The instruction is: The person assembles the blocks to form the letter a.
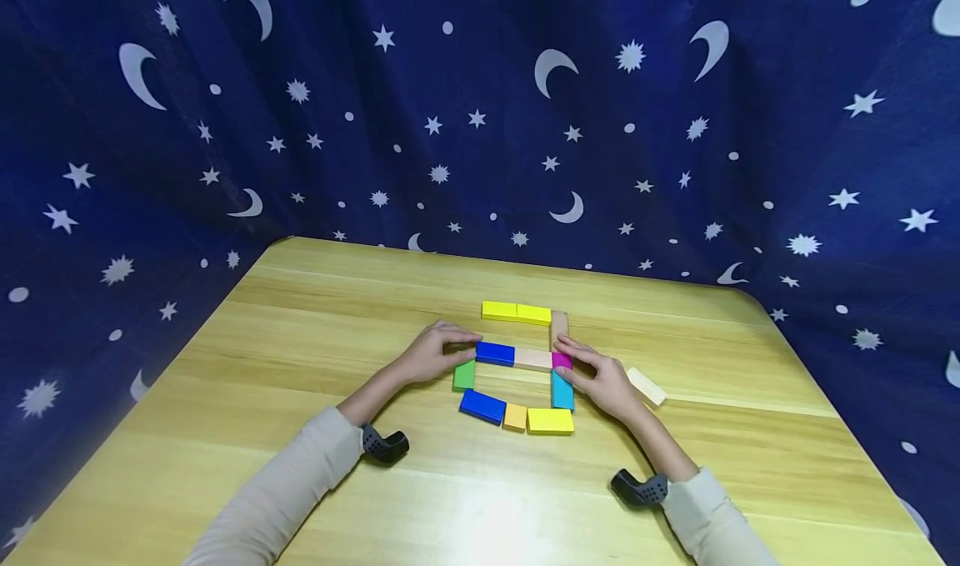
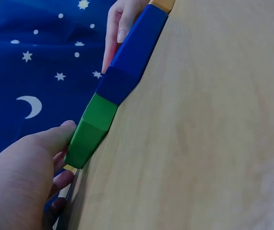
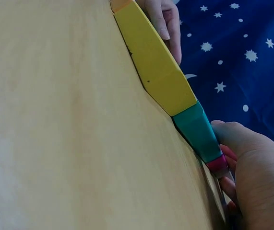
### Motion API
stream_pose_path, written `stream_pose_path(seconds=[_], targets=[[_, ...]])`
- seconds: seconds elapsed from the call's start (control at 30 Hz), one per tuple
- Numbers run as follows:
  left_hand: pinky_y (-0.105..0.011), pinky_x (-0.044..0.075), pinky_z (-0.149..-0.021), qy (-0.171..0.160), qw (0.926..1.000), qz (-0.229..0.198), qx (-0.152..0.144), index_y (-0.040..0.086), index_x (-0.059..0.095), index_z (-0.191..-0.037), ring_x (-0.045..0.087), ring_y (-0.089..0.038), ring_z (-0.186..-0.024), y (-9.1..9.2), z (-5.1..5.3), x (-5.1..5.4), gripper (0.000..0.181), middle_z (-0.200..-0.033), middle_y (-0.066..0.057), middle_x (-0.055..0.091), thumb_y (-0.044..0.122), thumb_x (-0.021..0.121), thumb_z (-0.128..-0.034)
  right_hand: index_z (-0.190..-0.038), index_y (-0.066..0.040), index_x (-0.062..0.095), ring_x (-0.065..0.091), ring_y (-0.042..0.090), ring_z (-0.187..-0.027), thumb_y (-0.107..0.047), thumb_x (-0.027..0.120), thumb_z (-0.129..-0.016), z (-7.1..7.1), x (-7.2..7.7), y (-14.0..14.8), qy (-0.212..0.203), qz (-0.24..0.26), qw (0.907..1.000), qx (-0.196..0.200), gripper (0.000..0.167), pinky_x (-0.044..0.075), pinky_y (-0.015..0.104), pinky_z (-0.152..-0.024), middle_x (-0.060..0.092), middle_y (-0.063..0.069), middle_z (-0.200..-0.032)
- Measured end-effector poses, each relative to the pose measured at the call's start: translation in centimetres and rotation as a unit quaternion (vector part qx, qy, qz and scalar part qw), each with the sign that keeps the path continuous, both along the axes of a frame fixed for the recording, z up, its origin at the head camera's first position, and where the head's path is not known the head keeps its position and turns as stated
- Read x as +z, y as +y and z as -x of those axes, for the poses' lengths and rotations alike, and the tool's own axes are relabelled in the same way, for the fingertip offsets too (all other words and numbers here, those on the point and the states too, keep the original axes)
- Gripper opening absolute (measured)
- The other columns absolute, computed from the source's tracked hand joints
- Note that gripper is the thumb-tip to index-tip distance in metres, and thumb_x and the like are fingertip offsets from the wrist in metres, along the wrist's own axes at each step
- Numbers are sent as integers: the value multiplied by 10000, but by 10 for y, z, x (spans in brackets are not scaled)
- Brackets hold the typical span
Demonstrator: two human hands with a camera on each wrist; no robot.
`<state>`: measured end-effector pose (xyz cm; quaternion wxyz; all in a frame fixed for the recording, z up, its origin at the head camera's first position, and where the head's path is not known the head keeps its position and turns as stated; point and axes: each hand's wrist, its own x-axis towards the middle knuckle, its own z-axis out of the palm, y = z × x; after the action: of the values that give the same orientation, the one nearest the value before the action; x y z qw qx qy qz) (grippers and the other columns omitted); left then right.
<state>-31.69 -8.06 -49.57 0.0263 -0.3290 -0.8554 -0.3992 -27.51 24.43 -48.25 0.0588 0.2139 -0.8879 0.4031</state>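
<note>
Wooden blocks lie flat in an angular figure on the table. My left hand [image 1: 437,351] touches the left end of the middle row, at a blue block [image 1: 495,353], its thumb above a green block [image 1: 464,375]. Beside that blue block lies a pale pink block [image 1: 533,359], then a magenta block [image 1: 562,361]. My right hand [image 1: 602,378] rests along the row's right end, fingers by the magenta block and thumb by a turquoise block [image 1: 562,389]. Both hands have fairly straight fingers. In the right wrist view, the turquoise block [image 3: 197,132] adjoins a yellow block [image 3: 156,62].
Two yellow blocks [image 1: 516,312] form the top row, joined to an upright-running pale block [image 1: 559,330]. Along the bottom lie a blue block [image 1: 482,407], an orange block [image 1: 515,417] and a yellow block [image 1: 551,421]. A loose cream block [image 1: 646,386] sits right of the right hand.
</note>
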Motion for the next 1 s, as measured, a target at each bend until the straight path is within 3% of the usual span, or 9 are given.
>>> stream_pose_path(seconds=[0.17, 0.37, 0.57, 0.73, 0.9, 1.0], targets=[[-384, 375, -951, -106, 9998, -153, 84, 157, 616, -1228, 486, -158, -1114, 0, 1, 0, 368, -1182, 39, 605, 338, 586, -908, -1266, -125, 584, 388, 296, -1272, -314, 656, -861, -2, 1, 0, 46, -36, 10000, -17, 453, 305, 489, -1019, 477, 14, -1361], [-345, 418, -930, -244, 9969, -656, 353, 167, 639, -1190, 528, -129, -1091, -4, -1, 0, 329, -1157, 57, 608, 321, 600, -902, -1268, -130, 582, 382, 288, -1276, -297, 641, -874, -4, 3, 1, 57, 42, 10000, -20, 431, 298, 490, -1023, 469, 22, -1367], [-312, 476, -841, -160, 9927, -1077, 510, 151, 653, -1160, 556, -97, -1026, -13, -13, 0, 298, -1124, 69, 603, 260, 638, -883, -1276, -130, 574, 368, 269, -1289, -262, 603, -905, -2, -2, 1, 182, 200, 9996, -62, 395, 274, 471, -1039, 457, 39, -1377], [-390, 452, -893, 47, 9974, -663, 289, 141, 606, -1233, 508, -158, -1127, -19, -27, -1, 411, -1213, 28, 560, 353, 622, -881, -1239, -92, 602, 421, 256, -1253, -173, 642, -879, -11, -3, 2, 1031, 164, 9940, -312, 371, 292, 360, -1045, 505, 42, -1335], [-461, 376, -967, 187, 9994, -186, 205, 150, 551, -1299, 454, -209, -1200, -22, -35, -2, 526, -1284, -6, 529, 425, 627, -858, -1199, -42, 619, 474, 283, -1203, -51, 696, -807, -26, -4, 16, 2073, 67, 9757, -706, 400, 270, 204, -1037, 551, 101, -1273], [-478, 353, -980, 315, 9993, -28, 186, 137, 540, -1309, 450, -226, -1204, -22, -37, -1, 539, -1290, -26, 532, 408, 639, -854, -1204, -29, 612, 486, 323, -1180, -31, 704, -793, -37, -5, 32, 2248, -34, 9685, -1070, 421, 285, 148, -1001, 554, 142, -1258]])
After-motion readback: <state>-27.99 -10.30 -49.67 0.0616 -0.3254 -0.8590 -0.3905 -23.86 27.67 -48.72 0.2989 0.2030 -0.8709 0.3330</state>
